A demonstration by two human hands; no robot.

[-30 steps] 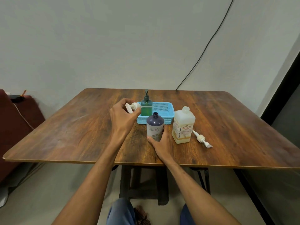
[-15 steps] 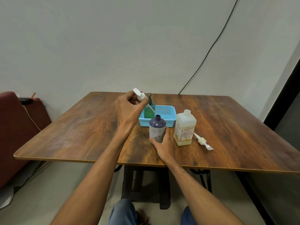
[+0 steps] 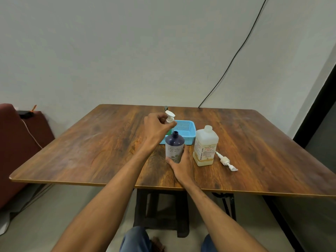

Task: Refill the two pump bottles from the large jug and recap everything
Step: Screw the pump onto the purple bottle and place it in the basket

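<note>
Purple pump bottle (image 3: 174, 148) is standing uncapped in the right hand's (image 3: 181, 164) curled grip, left hand (image 3: 156, 128) pinching its white pump (image 3: 170, 117) just above; jug (image 3: 206, 146) beside that grip is sitting open, recapping apparently outstanding.

Left hand (image 3: 156, 128) moved. 1 s ago it held the white pump head (image 3: 170, 117) low, nozzle lying out to the left, beside the green bottle (image 3: 170, 132) in the basket (image 3: 188, 132). 0.5 s ago it was lifted clear, nozzle up-left, dip tube hanging over the basket. Now it has shifted right and slightly down: fingers pinch the head closer to upright, just above and behind the open mouth of the purple bottle (image 3: 174, 147). The hand now covers most of the green bottle, leaving only a sliver in view.
</note>
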